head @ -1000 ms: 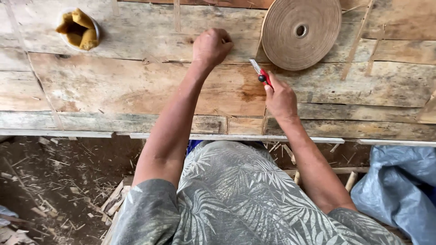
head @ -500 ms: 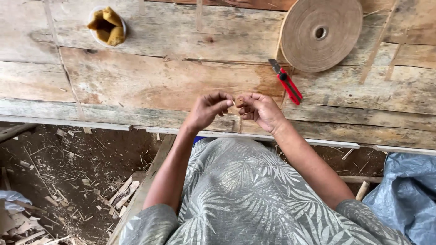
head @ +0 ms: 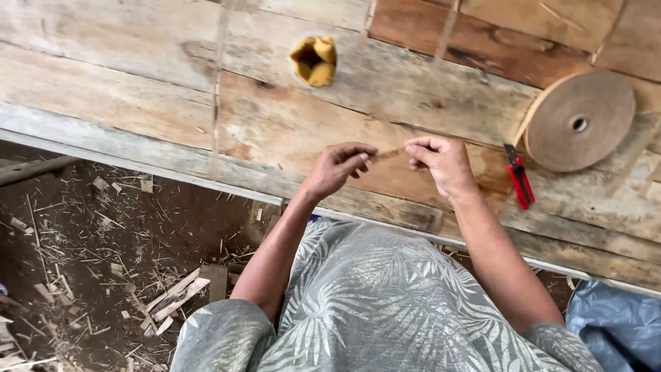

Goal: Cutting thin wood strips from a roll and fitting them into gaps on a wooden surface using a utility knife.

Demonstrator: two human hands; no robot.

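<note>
Both hands are up over the plank worktop [head: 138, 89] and a short strip of thin brown veneer [head: 387, 154] is stretched between them. The left hand [head: 337, 169] has thumb and forefinger pinched shut on one end of the strip, the other fingers curled in loosely. The right hand [head: 444, 164] is closed around the other end, fingers folded down toward the palm. The strip hangs in the air just above the boards, not lying on them.

Half a second back the two hands were bunched close together, fingertips nearly meeting; now they have drawn apart, so the strip shows plainly in the gap. A full second back the right hand had the red-handled cutter [head: 519, 182] in its grip and the left was a fist far out on the planks. That cutter now lies flat on the worktop just right of the right hand, next to the big coil of brown veneer tape [head: 580, 121], which lies flat on its side as before.

The view has swung as well: the small round pot with a yellow cloth stuffed in it [head: 314, 60] now sits above the hands rather than far off to the left. Wood scraps [head: 175, 296] litter the dirt floor [head: 82, 234] below the worktop's edge.
</note>
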